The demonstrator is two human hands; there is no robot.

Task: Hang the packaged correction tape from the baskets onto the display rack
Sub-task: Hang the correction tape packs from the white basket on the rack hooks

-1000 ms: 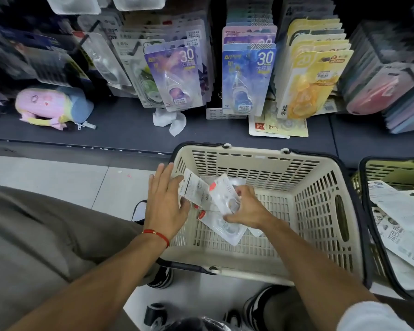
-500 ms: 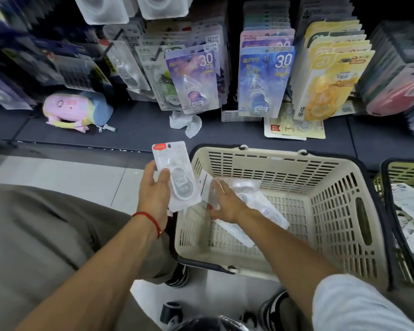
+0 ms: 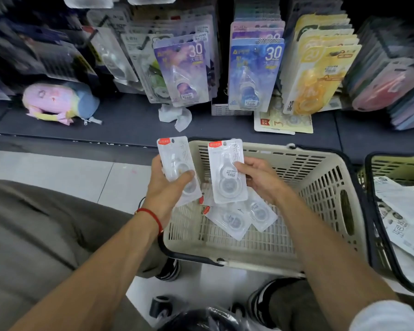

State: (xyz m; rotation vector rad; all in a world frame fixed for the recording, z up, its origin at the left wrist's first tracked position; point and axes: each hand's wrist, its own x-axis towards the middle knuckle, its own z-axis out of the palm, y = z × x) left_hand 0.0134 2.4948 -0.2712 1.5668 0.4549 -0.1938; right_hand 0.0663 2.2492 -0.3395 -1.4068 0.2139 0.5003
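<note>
Above the basket [image 3: 320,177], side by side: left hand [image 3: 164,187] grips one correction tape pack [image 3: 175,161], right hand [image 3: 261,180] pinches another [image 3: 227,173], spares [image 3: 234,219] lying below; best stacked with hang holes aligned, then threaded onto a rack [image 3: 253,56] hook ahead.

You have a single wide-angle view, worn on your head, looking forward and steeply down. It sits close over your forearms and the beige basket [image 3: 330,187], with the floor [image 3: 58,168] at left and the display rack [image 3: 253,68] bending across the top edge.
</note>
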